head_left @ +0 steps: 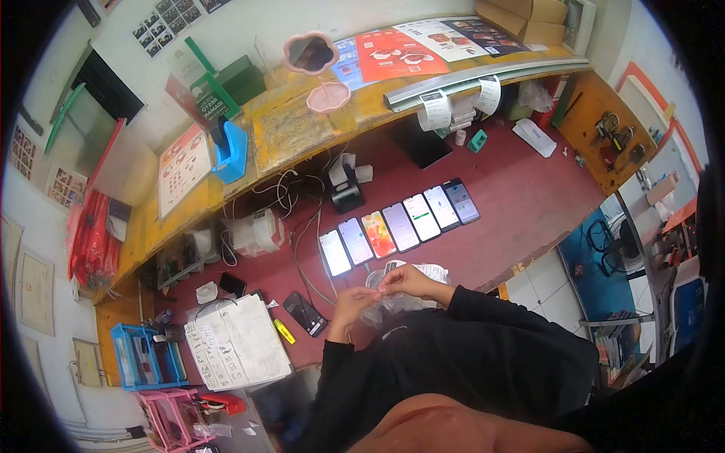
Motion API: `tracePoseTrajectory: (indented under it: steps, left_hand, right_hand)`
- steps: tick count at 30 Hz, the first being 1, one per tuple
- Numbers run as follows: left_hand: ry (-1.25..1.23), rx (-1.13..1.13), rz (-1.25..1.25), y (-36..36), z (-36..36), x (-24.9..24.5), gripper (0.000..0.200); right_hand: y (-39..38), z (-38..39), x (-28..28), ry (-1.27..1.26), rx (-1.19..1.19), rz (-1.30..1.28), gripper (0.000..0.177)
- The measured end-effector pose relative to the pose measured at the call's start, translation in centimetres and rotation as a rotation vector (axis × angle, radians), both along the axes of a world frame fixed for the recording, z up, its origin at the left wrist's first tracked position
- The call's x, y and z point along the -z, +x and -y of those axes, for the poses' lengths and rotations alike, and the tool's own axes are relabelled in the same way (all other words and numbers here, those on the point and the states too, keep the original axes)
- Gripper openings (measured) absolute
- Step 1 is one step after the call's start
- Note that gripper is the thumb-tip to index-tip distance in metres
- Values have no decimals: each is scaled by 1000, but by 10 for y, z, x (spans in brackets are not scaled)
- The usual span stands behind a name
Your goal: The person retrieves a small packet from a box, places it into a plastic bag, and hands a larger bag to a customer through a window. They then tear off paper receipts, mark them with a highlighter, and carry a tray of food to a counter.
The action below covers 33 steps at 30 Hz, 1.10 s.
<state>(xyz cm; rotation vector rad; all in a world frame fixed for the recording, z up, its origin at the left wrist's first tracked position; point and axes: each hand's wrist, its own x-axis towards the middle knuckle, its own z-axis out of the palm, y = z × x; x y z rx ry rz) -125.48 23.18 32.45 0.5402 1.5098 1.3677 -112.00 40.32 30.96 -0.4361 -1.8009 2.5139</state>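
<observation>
Pinched shut: left hand [353, 304], right hand [410, 281], above clear plastic [402, 304]; held item unclear; notebook [240, 341] handwriting illegible.

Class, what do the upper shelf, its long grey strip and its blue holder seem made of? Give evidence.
Upper shelf: probably wood, worn varnish; patchy yellow-brown surface.
Long grey strip: perhaps aluminium, satin; straight edges, soft sheen.
Blue holder: likely plastic, smooth; even colour, rounded edges.

Open desk [521, 200] lies right of the phones [399, 226], cables [299, 260] left.
</observation>
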Motion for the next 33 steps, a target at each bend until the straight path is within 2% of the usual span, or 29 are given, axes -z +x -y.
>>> tracePoseTrajectory:
  steps: [3,9,15,18,21,24,33]
  left_hand:
    - [6,-16,-5,1,-1,-2,15]
    - [66,-82,-51,6,-4,6,17]
    - [166,-194,-114,19,-11,16,19]
    - [169,-208,-207,22,-11,18,20]
    - [164,-211,-283,26,-11,13,18]
    - [171,-195,-382,27,-10,13,17]
    - [71,-254,-680,44,-15,-20,12]
  right_hand:
    - [2,-6,-6,42,-85,38,17]
    - [2,-7,-4,-108,-57,94,21]
    - [0,-13,-5,-261,-46,288,22]
    - [0,-13,-10,-242,-8,364,21]
    - [2,-15,-3,-276,-67,267,20]
    - [1,-15,-16,-206,-84,296,19]
    - [-4,-10,-15,522,-112,213,18]
